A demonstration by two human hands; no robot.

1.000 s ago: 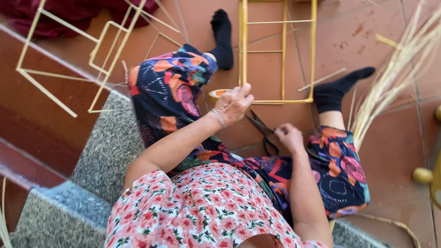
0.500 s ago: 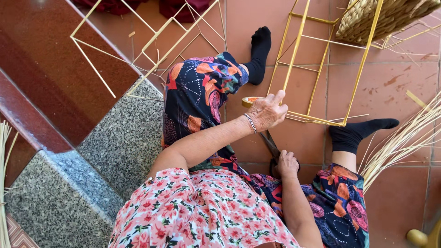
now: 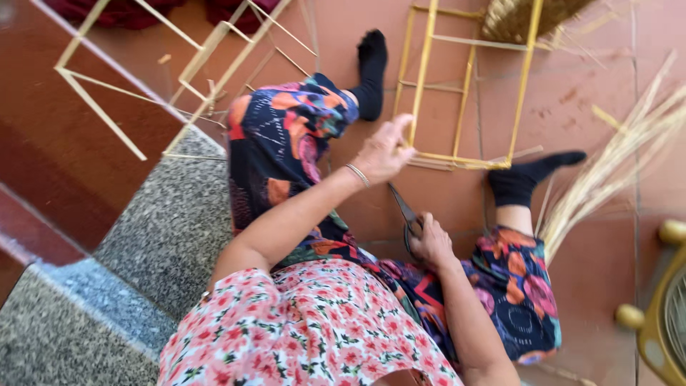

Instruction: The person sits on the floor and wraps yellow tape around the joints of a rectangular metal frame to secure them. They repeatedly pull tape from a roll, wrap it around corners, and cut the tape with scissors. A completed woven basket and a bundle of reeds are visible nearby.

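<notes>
Here, scissors (image 3: 404, 209) in right grip (image 3: 431, 241), frame (image 3: 464, 86) at left grip (image 3: 384, 151)

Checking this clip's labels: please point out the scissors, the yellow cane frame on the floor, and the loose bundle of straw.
scissors (image 3: 401, 204): head view, on the dark blades above the right hand.
yellow cane frame (image 3: 527, 78): head view, on its right upright.
straw bundle (image 3: 607, 171): head view, mid-length of the pale stalks.

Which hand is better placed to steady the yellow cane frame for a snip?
Left. The left hand is at the cane frame's near corner; the right hand holds the scissors, blades pointing toward that corner.
</notes>
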